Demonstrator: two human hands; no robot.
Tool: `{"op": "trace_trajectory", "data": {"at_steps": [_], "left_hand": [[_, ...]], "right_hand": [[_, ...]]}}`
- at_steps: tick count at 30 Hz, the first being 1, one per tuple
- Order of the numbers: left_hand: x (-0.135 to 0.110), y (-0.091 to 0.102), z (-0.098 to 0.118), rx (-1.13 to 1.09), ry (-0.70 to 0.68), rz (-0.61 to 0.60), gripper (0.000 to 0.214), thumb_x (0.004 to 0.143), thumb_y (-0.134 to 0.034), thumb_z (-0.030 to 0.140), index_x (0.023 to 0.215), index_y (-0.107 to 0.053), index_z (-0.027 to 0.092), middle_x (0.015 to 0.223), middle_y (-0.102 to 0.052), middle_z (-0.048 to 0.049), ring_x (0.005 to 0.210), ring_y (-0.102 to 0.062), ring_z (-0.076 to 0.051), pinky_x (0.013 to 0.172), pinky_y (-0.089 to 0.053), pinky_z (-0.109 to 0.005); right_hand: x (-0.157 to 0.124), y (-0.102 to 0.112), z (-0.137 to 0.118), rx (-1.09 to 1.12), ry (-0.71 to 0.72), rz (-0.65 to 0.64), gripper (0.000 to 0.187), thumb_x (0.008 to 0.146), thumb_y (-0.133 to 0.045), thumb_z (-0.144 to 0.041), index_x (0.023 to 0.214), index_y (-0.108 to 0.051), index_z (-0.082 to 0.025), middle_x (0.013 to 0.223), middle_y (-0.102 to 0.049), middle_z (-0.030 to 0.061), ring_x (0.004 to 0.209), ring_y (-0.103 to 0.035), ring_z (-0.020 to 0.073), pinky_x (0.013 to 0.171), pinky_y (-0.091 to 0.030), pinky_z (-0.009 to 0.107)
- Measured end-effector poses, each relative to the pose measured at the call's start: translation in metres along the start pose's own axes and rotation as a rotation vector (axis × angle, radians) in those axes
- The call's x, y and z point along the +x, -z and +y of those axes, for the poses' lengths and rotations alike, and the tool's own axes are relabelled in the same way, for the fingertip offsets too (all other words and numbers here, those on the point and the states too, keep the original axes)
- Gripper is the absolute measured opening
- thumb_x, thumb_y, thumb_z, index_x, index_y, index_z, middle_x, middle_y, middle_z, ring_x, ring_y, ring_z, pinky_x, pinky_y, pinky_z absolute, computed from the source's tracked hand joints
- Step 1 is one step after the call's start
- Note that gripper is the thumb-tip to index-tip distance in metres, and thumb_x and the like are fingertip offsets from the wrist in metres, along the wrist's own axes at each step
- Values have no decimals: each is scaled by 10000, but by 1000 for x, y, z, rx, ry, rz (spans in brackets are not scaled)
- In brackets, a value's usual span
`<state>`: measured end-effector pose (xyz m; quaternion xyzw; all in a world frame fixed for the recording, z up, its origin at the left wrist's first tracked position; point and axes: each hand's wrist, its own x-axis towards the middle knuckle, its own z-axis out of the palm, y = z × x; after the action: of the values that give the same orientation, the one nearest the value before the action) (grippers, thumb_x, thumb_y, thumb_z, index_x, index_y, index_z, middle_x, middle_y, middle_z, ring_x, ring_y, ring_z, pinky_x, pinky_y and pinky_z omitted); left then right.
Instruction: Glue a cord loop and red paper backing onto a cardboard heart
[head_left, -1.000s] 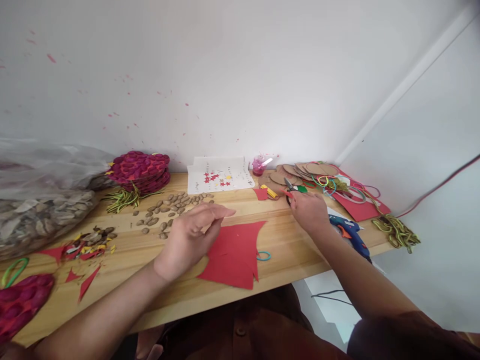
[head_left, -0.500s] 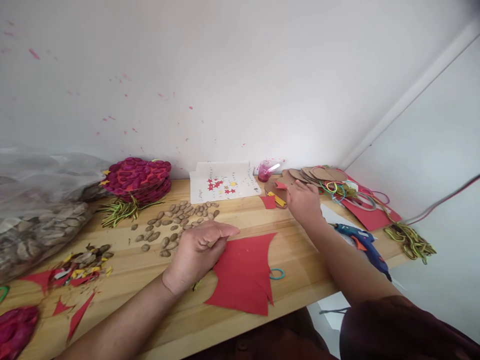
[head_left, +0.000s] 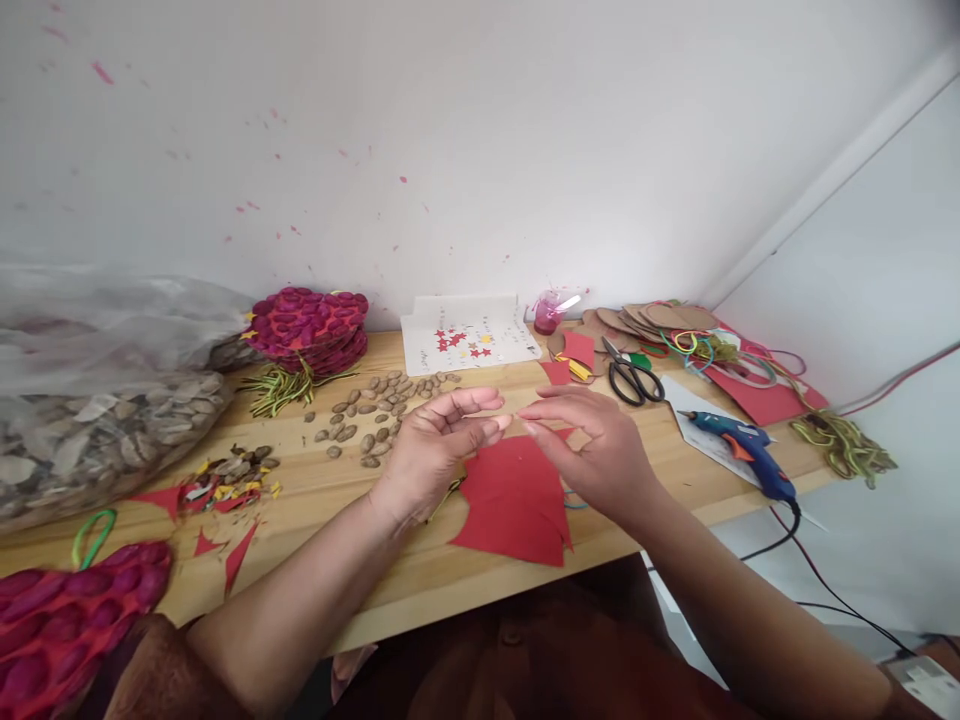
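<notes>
My left hand [head_left: 439, 440] is held over the wooden table with thumb and fingertips pinched together. Whatever sits in that pinch is too small to make out. Facing it, my right hand [head_left: 592, 440] has its fingers stretched out and its thumb apart, fingertips close to the left ones. Below both hands lies a piece of red paper [head_left: 514, 500] with curved cut edges. Black-handled scissors [head_left: 636, 385] rest behind my right hand, beside a small red paper square [head_left: 579, 349].
Seeds [head_left: 367, 410] are scattered left of centre, near paper scraps [head_left: 232, 485] and a bag of shells [head_left: 112, 430]. White paper [head_left: 469, 335] bears small stars. A glue gun [head_left: 739, 445] and cardboard discs [head_left: 660, 317] are on the right. A purple-red decorated piece [head_left: 82, 610] sits front left.
My right hand has moved from the small red paper at the back right to meet my left hand. The scissors now show. The view has shifted slightly.
</notes>
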<state>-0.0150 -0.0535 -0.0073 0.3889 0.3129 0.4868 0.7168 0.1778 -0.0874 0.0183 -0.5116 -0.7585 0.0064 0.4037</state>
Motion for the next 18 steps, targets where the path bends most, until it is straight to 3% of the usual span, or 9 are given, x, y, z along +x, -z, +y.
{"op": "trace_trajectory", "data": {"at_steps": [4,9,18], "left_hand": [[0,2,4,-7,-22,-21,384,678,-872,198,1037,-736,200,1088,-721,-42,928,-728,-174,868,-581,-303],[3,7,3,26,-57,-39,410,701,-852,188,1090,-724,216,1169,-696,-54,919,-729,-184,875,-595,-345],[5,9,5,-47,62,7,463,698,-824,98,1130,-717,227,1202,-689,-51,854,-717,-122,813,-607,-263]], "right_hand": [[2,-10,-13,-74,71,94,123,837,-731,-250,959,-746,-258,925,-792,13,1028,-694,260,959,-450,455],[10,-20,-8,37,-14,45,83,806,-774,-256,878,-736,-269,854,-771,-15,883,-695,215,873,-497,409],[14,-32,3,107,202,120,136,864,-674,-128,829,-698,-257,769,-731,-14,952,-655,211,882,-510,392]]}}
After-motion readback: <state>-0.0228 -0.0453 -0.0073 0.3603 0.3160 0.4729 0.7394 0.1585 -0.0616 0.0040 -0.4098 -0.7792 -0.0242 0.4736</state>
